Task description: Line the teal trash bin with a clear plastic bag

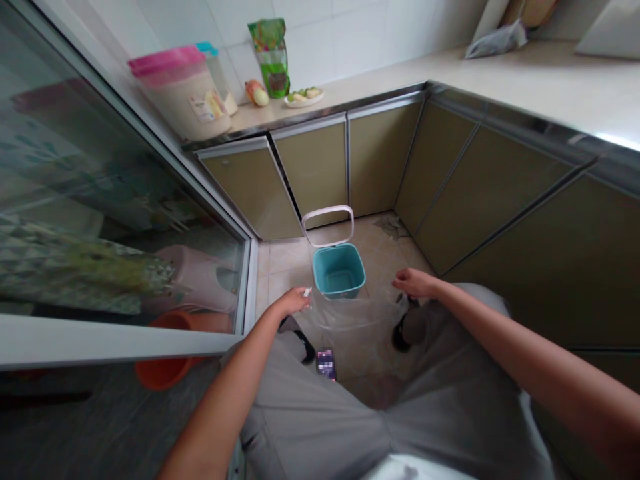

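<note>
A clear plastic bag [353,313] is stretched between my two hands, just in front of a teal trash bin [325,270]. My left hand [294,301] pinches one edge of the bag, where a bit of white shows at the fingertips. At the opposite edge, my right hand [414,283] is closed on the film. The bin stands upright on the tiled floor, its inside visible. A pale ring-shaped rim [327,211] is tilted up behind it, leaning toward the cabinets.
A phone [325,364] lies on the floor between my feet. Cabinets [313,177] close off the back and right; a glass sliding door [245,287] stands left. The counter bears a pink-lidded container [183,93], a green pouch [273,60] and a small plate [304,101].
</note>
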`<action>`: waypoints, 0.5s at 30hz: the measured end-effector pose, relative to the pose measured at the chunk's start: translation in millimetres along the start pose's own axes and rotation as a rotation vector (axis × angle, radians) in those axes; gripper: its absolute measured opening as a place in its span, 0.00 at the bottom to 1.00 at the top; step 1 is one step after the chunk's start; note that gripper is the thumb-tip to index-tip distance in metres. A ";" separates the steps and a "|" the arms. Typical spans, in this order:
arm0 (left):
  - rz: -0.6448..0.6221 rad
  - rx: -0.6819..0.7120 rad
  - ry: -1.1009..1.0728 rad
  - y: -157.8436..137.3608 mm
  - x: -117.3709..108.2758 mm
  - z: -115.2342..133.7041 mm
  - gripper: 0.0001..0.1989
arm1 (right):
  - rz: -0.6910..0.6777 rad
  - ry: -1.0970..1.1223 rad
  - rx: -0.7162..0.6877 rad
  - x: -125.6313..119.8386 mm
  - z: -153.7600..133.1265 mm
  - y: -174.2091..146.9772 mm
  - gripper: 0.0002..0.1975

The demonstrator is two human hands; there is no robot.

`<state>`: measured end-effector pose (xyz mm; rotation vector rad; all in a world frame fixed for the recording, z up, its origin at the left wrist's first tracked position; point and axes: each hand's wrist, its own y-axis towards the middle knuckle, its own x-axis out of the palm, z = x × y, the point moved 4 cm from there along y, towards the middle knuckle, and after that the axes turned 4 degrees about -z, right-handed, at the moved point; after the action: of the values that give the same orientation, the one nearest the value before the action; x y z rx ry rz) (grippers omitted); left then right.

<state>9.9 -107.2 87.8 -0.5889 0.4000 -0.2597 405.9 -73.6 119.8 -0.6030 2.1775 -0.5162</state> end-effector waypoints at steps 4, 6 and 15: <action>0.017 -0.051 0.192 27.5 5.2 -10.0 0.05 | -0.056 -0.117 0.080 3.2 0.5 36.4 0.18; 0.018 -0.087 0.231 38.9 3.8 -18.8 0.05 | -0.073 -0.128 0.138 4.0 2.9 51.7 0.18; 0.157 -0.228 0.452 76.5 -32.6 -49.0 0.07 | -0.048 -0.386 0.100 18.0 16.7 108.9 0.12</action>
<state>-31.1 -58.3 15.4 -0.7185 0.9173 -0.1957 382.0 0.8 40.2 -0.6439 1.7672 -0.4858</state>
